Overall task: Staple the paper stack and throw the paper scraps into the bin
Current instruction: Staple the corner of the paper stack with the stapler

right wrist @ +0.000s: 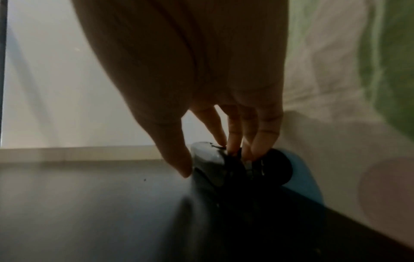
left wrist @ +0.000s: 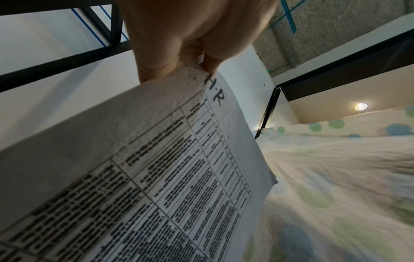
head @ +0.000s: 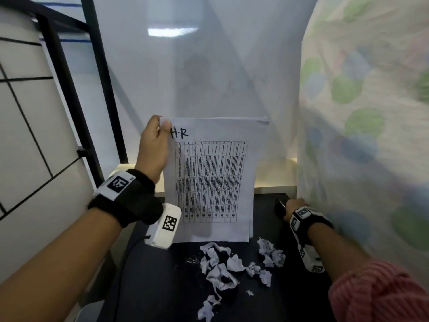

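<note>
Two hands, left hand (head: 153,145) pinching paper stack (head: 211,182) corner

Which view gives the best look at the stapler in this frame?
The right wrist view: the stapler sits close up on the dark table, with the right hand reaching onto it, though dim and blurred. The head view shows only a dark sliver of it beyond that hand. The left wrist view shows none of it.
</note>
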Available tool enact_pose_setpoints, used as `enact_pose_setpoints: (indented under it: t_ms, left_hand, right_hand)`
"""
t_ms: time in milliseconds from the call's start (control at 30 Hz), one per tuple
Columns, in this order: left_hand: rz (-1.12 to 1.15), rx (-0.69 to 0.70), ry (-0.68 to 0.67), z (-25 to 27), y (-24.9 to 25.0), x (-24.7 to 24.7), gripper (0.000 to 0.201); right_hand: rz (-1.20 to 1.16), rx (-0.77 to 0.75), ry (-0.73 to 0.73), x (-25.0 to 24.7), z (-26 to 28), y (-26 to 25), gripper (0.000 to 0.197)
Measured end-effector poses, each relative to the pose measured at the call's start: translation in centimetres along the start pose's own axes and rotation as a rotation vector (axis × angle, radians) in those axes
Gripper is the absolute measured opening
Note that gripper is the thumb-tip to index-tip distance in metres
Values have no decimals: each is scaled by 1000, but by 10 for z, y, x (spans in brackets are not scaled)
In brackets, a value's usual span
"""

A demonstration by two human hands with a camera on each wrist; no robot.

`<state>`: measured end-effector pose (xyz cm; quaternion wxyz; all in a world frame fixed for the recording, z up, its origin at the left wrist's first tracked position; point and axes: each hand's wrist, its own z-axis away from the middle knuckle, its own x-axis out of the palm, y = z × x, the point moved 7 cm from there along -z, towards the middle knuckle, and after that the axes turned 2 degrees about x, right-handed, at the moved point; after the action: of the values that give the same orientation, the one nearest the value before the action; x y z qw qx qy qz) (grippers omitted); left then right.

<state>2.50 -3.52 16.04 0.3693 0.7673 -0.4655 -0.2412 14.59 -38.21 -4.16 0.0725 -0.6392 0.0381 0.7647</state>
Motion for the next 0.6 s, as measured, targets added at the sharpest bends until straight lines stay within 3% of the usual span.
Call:
enact_pose_setpoints:
  t_ms: [167,333,600]
  left_hand:
    - [7,-7,-13,2,-2,-1,28]
    - [12,-10,-17,4,-3,1,27]
    - [7,5,4,1,2,2,30]
  right_hand:
    - [-5,35,37,2,-11,1,41]
    - [-23,75,19,-3,-4,4,64]
    - [-327,25,-82,-9,12,4,49]
